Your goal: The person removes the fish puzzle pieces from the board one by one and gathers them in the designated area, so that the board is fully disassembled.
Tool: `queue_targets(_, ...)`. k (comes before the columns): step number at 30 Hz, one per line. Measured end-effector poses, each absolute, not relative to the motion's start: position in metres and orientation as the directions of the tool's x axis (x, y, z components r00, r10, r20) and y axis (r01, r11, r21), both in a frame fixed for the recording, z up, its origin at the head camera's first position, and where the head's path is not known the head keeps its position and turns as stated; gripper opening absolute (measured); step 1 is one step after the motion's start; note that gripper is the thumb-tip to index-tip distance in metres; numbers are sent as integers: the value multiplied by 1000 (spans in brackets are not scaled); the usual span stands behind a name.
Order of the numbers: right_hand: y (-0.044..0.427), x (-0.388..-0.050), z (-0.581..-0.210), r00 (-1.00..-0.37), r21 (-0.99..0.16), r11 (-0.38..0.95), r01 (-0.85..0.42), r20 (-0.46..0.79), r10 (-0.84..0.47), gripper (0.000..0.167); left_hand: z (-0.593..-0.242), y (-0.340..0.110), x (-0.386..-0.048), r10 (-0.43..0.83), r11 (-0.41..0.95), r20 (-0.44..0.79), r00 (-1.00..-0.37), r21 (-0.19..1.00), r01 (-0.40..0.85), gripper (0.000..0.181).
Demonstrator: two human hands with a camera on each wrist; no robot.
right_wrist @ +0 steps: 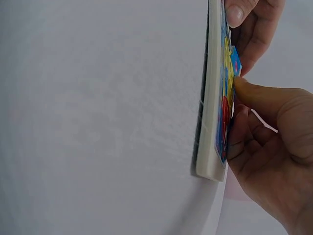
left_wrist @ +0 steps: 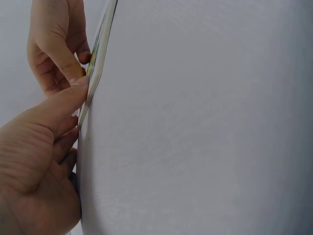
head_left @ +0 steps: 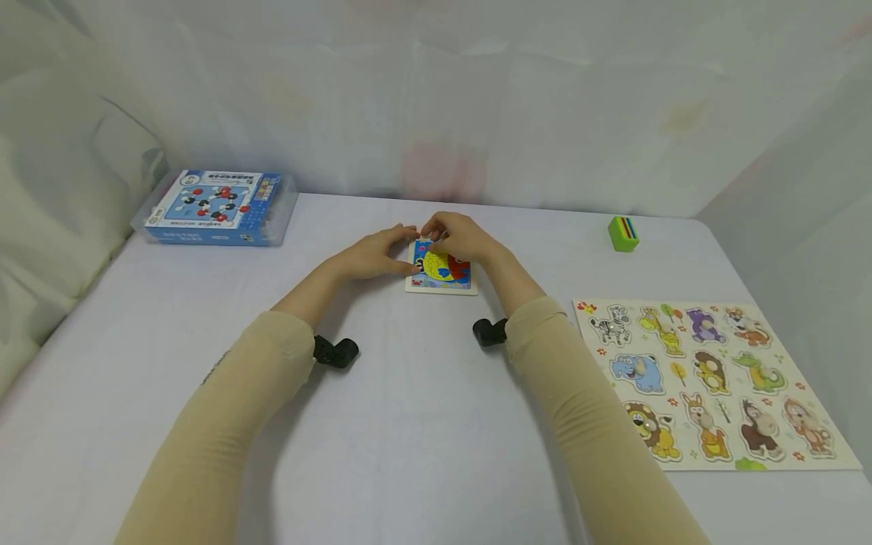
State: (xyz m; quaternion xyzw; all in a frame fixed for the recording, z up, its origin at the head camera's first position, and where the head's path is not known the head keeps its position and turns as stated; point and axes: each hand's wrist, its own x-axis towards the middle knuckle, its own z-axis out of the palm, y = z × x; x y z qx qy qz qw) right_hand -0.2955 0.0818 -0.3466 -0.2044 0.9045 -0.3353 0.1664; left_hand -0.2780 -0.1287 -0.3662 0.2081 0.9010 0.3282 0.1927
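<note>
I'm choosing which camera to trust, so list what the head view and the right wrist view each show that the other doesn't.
Only the head view: the blue box, the green block, the animal board, the beige sleeves and the black gadgets at the wrists.

Only the right wrist view, plainly: a blue piece standing out from the face of the small puzzle, touched by the right hand.

Both: the small puzzle, the right hand, the left hand and the white table.

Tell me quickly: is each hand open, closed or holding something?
Left hand: open, touching the puzzle at its edge.
Right hand: closed, pinching a blue piece.
</note>
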Motion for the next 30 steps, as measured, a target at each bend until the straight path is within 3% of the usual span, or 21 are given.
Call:
queue_targets(20,83,-297,-347,-859,-690,680,-247,-169,-484,21,-364,-123,-279,480,710,-227,-847,667,224,78)
queue_targets(30,85,-296,-346,-864,-740,631,-233,-140,-483,18,-365,-112,-282,452,692,-181,-874,689,214,69)
